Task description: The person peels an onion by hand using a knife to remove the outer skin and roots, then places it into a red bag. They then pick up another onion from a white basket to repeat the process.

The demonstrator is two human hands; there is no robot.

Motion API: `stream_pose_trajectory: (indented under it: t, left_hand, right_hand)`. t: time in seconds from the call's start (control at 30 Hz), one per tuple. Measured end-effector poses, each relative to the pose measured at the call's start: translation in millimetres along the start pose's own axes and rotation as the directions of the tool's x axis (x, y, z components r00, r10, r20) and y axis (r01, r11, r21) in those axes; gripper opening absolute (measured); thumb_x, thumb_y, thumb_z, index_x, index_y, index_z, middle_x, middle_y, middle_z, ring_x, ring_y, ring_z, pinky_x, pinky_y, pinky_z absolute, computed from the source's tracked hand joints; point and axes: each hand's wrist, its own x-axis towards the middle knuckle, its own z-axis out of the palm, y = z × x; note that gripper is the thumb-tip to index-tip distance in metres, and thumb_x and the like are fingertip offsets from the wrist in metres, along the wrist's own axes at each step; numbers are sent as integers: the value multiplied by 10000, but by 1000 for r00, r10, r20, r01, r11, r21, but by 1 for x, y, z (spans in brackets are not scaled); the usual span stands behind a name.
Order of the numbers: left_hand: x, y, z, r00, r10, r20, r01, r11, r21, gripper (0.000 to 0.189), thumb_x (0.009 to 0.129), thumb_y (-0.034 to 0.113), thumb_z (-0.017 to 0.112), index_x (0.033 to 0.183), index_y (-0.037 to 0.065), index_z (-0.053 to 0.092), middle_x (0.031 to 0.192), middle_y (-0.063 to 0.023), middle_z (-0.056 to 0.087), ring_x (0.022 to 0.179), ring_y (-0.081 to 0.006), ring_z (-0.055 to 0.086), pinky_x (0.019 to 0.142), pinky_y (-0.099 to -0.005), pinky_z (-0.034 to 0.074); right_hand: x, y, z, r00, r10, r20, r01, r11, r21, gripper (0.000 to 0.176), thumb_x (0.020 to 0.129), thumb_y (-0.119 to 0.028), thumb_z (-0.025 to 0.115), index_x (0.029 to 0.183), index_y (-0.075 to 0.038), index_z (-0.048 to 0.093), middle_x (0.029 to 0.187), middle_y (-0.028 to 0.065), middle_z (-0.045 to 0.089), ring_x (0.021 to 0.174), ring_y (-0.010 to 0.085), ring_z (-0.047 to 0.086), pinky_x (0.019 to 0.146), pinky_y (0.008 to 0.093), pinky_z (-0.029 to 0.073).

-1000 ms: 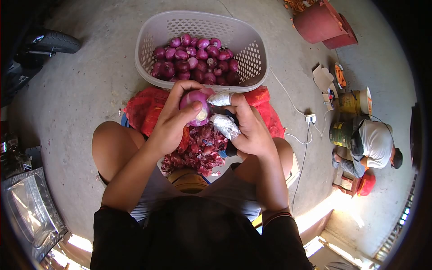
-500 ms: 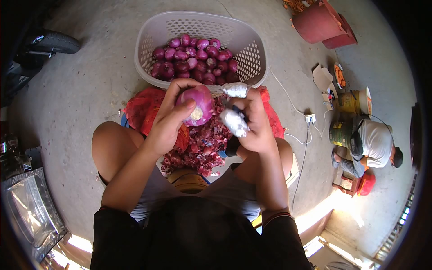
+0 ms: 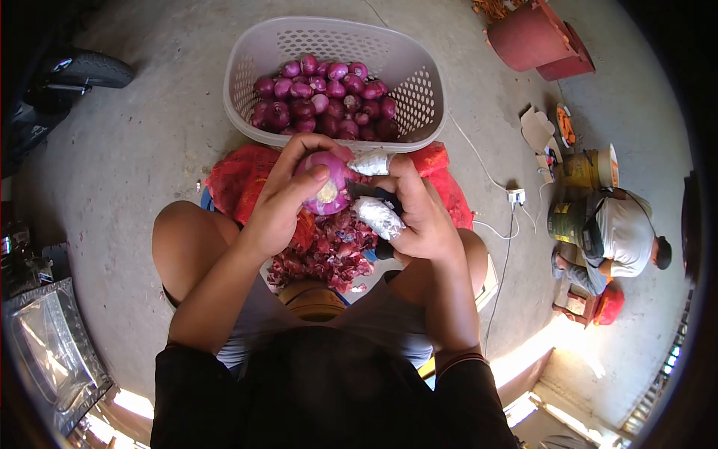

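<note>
My left hand (image 3: 278,206) is closed round a red onion (image 3: 326,196), its pale root end facing me. At the onion's right side is my right hand (image 3: 422,213), fingers wrapped round a small dark knife (image 3: 365,192), mostly hidden in the grip. Silvery wrapping covers its thumb and index finger, and the index tip meets the onion's upper right. Below both hands lies a heap of dark red onion skins (image 3: 321,258) on red mesh sacking (image 3: 241,179). Beyond them, a grey perforated basket (image 3: 334,34) holds several peeled red onions (image 3: 303,108).
A yellowish container (image 3: 313,303) stands between my knees. At the right, a co-worker (image 3: 624,236) sits bent over near buckets (image 3: 587,170). A power strip (image 3: 516,196) with cables lies on the floor. Red tubs (image 3: 527,37) are at the upper right, a tyre (image 3: 97,69) at the left.
My right hand has moved left, bringing the knife and wrapped fingers up to the onion. The onion has shifted slightly in my left hand.
</note>
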Motion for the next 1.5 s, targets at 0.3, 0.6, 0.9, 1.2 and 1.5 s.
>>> stream_pose_trajectory:
  t: [0.3,0.6,0.9,1.2,1.5]
  left_hand:
    - [0,1,0,998,-51,30,51,999,3,344,860,261,431,1085,3,462,1039,-71,515,1007,-136,508,882,-277,376]
    - [1,-2,-4,994,-91,60,92,996,-12,338,862,269,426,1059,-2,471,992,-70,526,974,-137,508,869,-277,375]
    - [0,-3,-4,998,-59,11,60,997,-43,383,857,291,433,1099,-5,454,1026,-72,529,982,-138,518,862,-281,390]
    - [1,-1,-5,1000,-29,6,29,997,-66,396,857,305,446,1100,-8,454,1044,-78,530,1002,-144,521,879,-288,387]
    - [2,-1,-3,1000,-4,-3,4,1000,24,365,860,297,450,1066,-3,471,1031,-77,531,989,-142,516,879,-283,377]
  right_hand:
    - [1,5,-5,993,-108,55,111,992,-63,583,611,-73,657,1161,-91,464,876,140,638,766,355,626,630,415,496]
    - [3,2,-6,992,-105,73,109,993,-50,564,606,-68,648,1148,-92,495,892,142,633,773,352,626,648,409,498]
    - [3,7,11,987,-119,-112,128,989,77,493,640,13,605,1113,-78,502,910,136,631,808,336,636,687,370,500]
    - [3,2,8,983,-145,-112,165,967,196,489,689,-20,656,1144,-65,482,967,141,631,846,303,647,708,352,498]
    - [0,7,2,998,-55,27,53,996,67,566,607,-21,624,1147,-89,468,947,139,636,833,351,628,686,407,499]
